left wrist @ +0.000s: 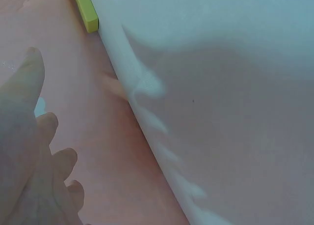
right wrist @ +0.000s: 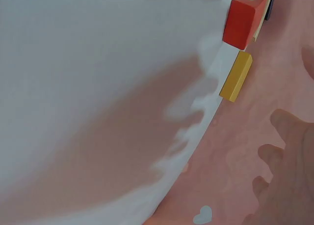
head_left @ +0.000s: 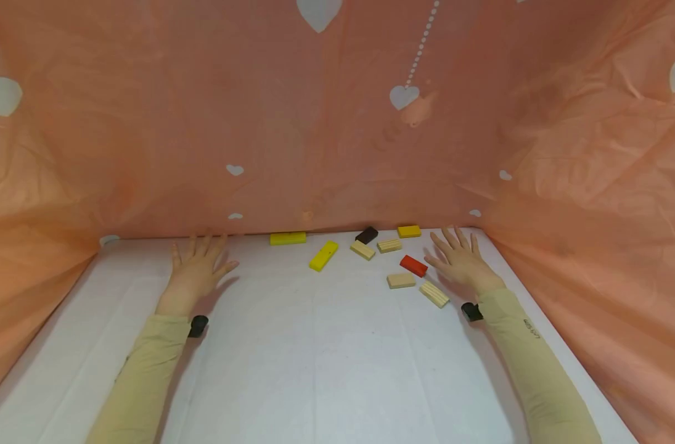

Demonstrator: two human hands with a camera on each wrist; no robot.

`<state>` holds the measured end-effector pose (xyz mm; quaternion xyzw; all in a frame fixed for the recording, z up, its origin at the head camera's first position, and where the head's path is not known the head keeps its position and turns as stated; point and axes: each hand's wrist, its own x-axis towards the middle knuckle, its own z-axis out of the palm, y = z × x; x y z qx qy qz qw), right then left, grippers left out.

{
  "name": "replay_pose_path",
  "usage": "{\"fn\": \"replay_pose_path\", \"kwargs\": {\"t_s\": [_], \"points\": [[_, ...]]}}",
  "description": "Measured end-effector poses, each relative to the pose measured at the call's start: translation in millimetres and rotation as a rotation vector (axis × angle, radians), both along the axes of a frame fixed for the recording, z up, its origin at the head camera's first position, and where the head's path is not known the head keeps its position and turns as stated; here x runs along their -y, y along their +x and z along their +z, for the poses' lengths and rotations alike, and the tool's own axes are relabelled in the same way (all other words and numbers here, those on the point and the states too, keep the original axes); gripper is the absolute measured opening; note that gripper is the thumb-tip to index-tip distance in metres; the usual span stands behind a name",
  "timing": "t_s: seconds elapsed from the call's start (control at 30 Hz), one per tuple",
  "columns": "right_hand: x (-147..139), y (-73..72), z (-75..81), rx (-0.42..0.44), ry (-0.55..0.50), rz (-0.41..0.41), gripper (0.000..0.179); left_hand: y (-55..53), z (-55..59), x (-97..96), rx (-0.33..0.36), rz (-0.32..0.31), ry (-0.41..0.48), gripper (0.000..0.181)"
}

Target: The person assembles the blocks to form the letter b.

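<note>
Red block (head_left: 413, 266), one; pale blocks (head_left: 400, 281), four.

Red block (head_left: 413, 266) kinda slanted on counter (head_left: 315, 357), two wood blocks (head_left: 400, 280) right near it. Black block (head_left: 367, 235) plus mustard block (head_left: 409, 231) farther back, two more wood blocks (head_left: 389, 245) close by. Two yellow blocks (head_left: 323, 256) off left, one angled.

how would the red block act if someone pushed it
The red block appears to lie on a broad face, so it would probably slide rather than tip. Its flat sides and straight edges make rolling unlikely. That crisp, boxy shape also suggests it is stiff, not floppy.
</note>
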<state>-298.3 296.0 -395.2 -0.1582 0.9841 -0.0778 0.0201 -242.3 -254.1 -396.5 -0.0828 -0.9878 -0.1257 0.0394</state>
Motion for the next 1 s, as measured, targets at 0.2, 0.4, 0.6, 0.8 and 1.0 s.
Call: {"fn": "replay_pose_path", "kwargs": {"t_s": [0.2, 0.4, 0.6, 0.8, 1.0], "points": [[0.0, -0.5, 5.4, 0.043, 0.013, 0.003, 0.077, -0.5, 0.8, 0.1, 0.002, 0.000, -0.009, 0.075], [-1.3, -1.3, 8.4, 0.053, 0.038, -0.010, 0.077, -1.4, 2.6, -1.1, 0.019, -0.024, -0.008, 0.075], [-3.2, -2.0, 13.7, 0.072, 0.002, 0.005, 0.076, -1.6, 6.7, -1.4, 0.097, -0.054, 0.054, 0.075], [-9.5, -5.2, 17.7, 0.086, -0.128, 0.074, 0.068, -3.3, 15.9, -0.1, 0.160, -0.103, 0.157, 0.077], [-15.6, -5.8, 16.3, 0.190, -0.294, 0.058, 0.060, -3.5, 17.6, 1.9, 0.189, -0.118, 0.257, 0.076]]}}
